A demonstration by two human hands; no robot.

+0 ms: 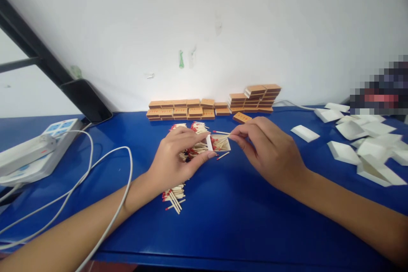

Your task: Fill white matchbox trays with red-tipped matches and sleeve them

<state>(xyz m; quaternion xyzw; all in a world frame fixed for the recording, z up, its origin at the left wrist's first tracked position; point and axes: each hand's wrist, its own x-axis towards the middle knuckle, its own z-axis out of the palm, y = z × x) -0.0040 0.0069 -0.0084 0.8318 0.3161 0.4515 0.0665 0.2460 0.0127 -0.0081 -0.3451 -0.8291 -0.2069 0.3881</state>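
Note:
A small white matchbox tray with several red-headed matches inside lies on the blue table, in the middle of the view. My left hand grips its left end between thumb and fingers. At the tray's right end, my right hand pinches the pale ends of matches whose heads lie in the tray. Loose matches are heaped under and around my left hand, which hides part of the pile. One single match rests just in front of the tray, and another just behind it.
Orange-brown matchboxes stand in stacks along the wall, with one box lying in front. White trays are scattered at the right. At the left are a power strip, a black phone-like slab and a white cable crossing my left forearm.

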